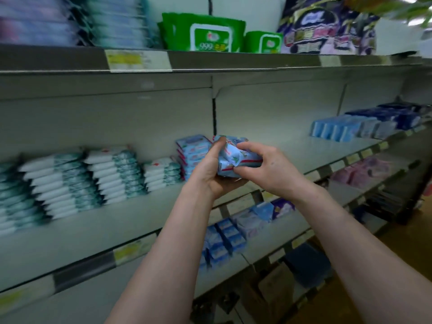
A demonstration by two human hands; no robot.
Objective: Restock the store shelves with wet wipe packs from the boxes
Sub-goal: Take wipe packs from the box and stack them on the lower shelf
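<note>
Both left hand (211,170), right hand (271,166) fingers (251,146) curled round wipe packs (236,157); pack count blurred, undersides hidden.

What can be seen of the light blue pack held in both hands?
The light blue pack is soft, crinkled plastic with red edging and small prints; possibly two packs pressed together. It is tilted, held above the middle shelf. The left hand cups it from below and its left side; the right hand grips its right end. Matching packs are stacked just behind, on its left.
</note>
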